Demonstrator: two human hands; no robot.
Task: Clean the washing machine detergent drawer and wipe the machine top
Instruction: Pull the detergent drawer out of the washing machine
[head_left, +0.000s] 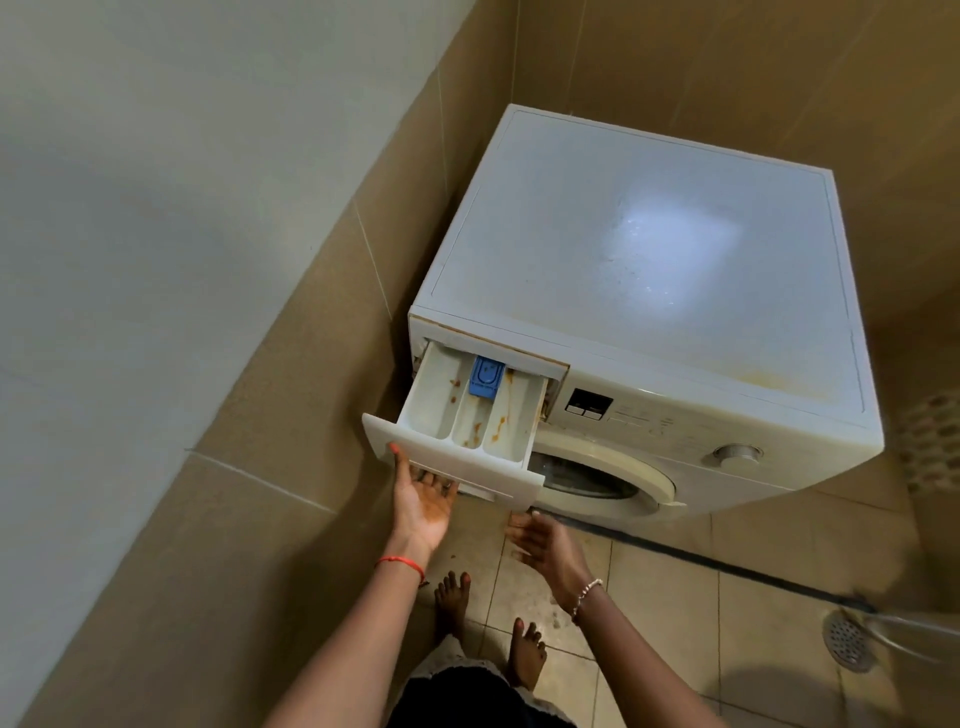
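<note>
White plastic drawer (467, 410), pulled far out of the washer's upper left corner: is that what we meet first?

Yes. We look down into its three troughs, streaked with brown residue, with a blue insert (487, 378) at the back of the middle one. The drawer's rear end sits in its slot.

What are our hands doing?

Our left hand (421, 504) lies palm up under the drawer's front panel. Its thumb is on the panel's face and its fingers are tucked up into the handle recess, so it pinches the panel. Our right hand (543, 538) is spread and holds nothing. It is just below the drawer's near right corner, and we cannot tell whether a fingertip touches.

How will the drawer handle?

We judge it light, stiff, hollow and thin-walled, and likely slick wherever the residue is wet. Held by the panel alone, its back end would sag once free of the slot. So the right hand belongs flat under the trough floor, not on the thin dividers.

And the top (623, 249)?

Flat and white, with a pale glare, scattered specks and a rusty smear (769, 379) near the front right edge. It offers nothing to grip and wants a cloth, and no cloth is in view.
</note>
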